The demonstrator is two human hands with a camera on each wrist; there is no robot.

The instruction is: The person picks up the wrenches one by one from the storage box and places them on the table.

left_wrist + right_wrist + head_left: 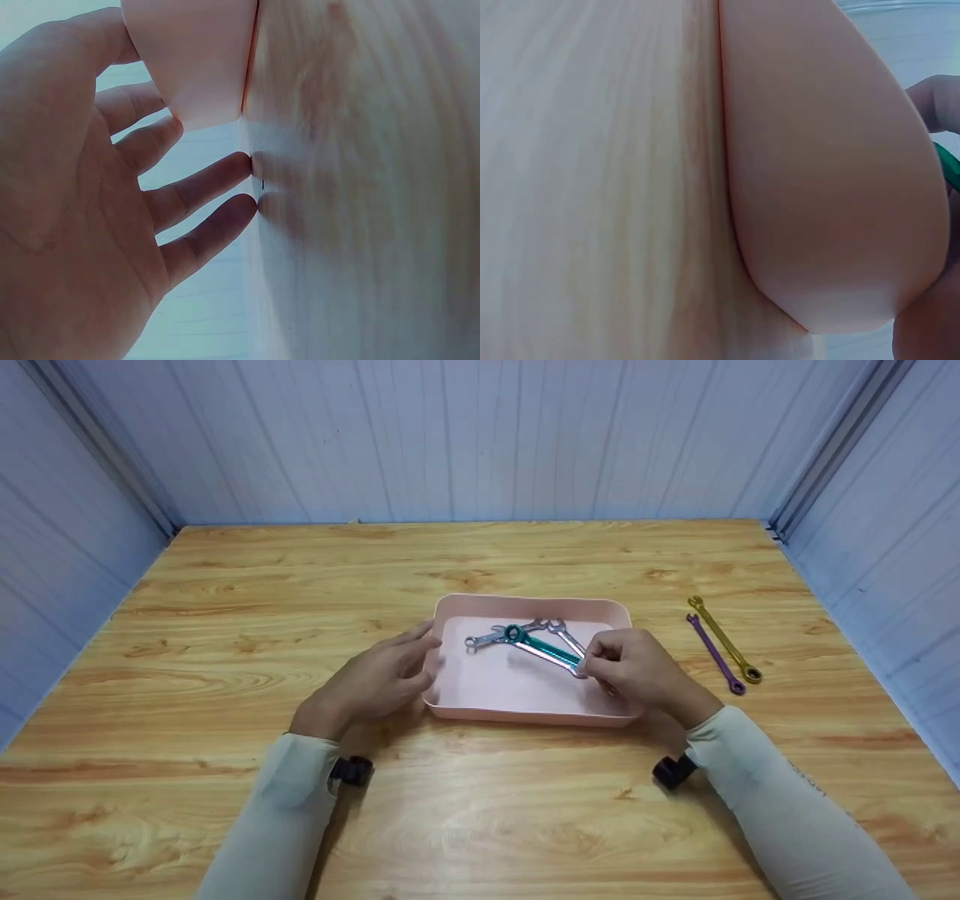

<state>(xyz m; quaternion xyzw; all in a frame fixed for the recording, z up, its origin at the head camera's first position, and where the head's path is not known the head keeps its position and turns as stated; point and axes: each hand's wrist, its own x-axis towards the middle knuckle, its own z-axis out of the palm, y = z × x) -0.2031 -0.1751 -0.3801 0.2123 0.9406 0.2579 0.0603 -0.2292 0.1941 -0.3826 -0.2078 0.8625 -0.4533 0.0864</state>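
Observation:
A shallow pink tray (480,690) sits on the table between both hands. My left hand (379,679) rests at its left end, thumb and fingertips at the rim, fingers loosely spread; in the left wrist view two fingertips (241,163) reach down to the tabletop. Over the tray's right side, my right hand (637,667) pinches a green ratchet wrench (551,649), ring end pointing left. A bright silver strip (547,657) runs along its near edge. Silver wrenches (487,640) lie behind it in the tray. In the right wrist view, the tray wall hides most of that hand.
Right of the tray, a purple wrench (714,652) and a longer gold wrench (724,637) lie side by side on the wooden table (300,577). Pale panelled walls (480,442) enclose the table at the back and both sides.

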